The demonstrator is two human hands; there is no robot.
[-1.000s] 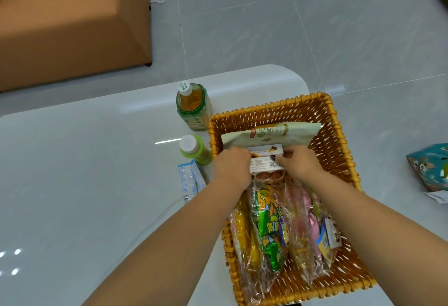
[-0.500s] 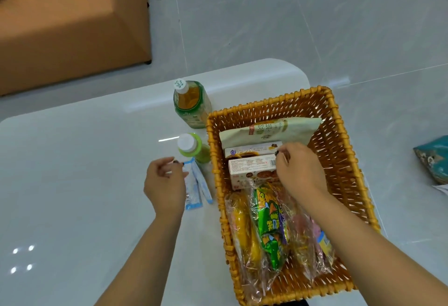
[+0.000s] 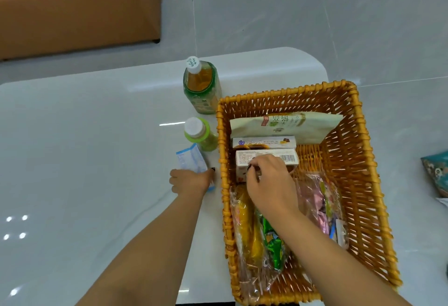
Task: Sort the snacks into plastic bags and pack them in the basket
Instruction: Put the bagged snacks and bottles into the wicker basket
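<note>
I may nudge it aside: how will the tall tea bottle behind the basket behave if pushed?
The tall tea bottle looks nearly full, so probably heavy. Upright and narrow on the glossy table, it may slide, or tip if pushed high.

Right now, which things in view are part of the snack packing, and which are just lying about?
Job: basket; bagged snacks; two snack boxes; pale pouch; blue packet under left hand; right hand on nearer box.

Lying about: tea bottle; green bottle; brown box; teal bag.

the orange woven wicker basket [image 3: 363, 160] looks rough. inside it, clear glossy plastic bags [image 3: 317, 199] crinkle. under the basket, the white table top [image 3: 84, 148] is smooth and glossy.
</note>
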